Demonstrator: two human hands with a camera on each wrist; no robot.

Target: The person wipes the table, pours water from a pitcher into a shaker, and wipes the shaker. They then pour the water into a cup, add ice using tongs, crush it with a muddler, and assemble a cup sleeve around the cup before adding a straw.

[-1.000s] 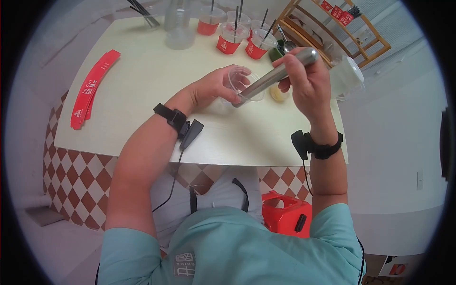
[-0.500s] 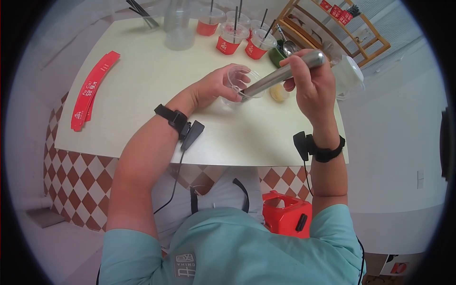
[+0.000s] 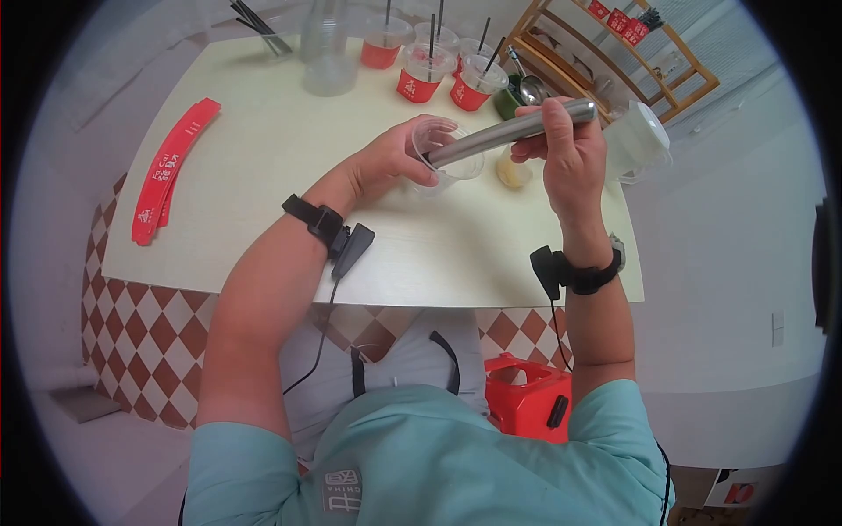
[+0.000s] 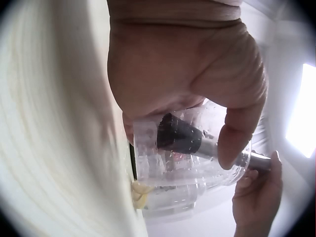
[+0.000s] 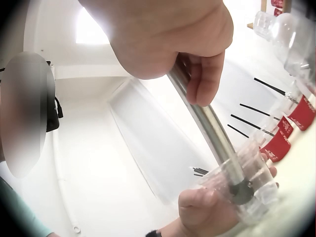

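Note:
My left hand [image 3: 399, 160] holds a clear plastic cup [image 3: 449, 181] low over the table, fingers and thumb curled around its side. In my right hand [image 3: 568, 171] is a steel muddler [image 3: 500, 136], gripped near its top end and slanting down to the left. The muddler's black head [image 4: 178, 136] is inside the cup in the left wrist view, and clear pieces show around it in the right wrist view. A pale yellow rounded thing [image 3: 514, 171] lies on the table just right of the cup.
Several lidded cups with red sleeves [image 3: 418, 86] and black straws stand at the back. Left of them rises a stack of clear cups [image 3: 330, 74]. Red paper sleeves [image 3: 168, 175] lie at the left. A white-lidded pitcher [image 3: 638, 140] and a wooden rack [image 3: 561, 66] stand right.
The muddler has tipped flatter, its lower end shifting left within the cup. My right hand moved slightly right, then back and lower. The left hand and cup have barely moved.

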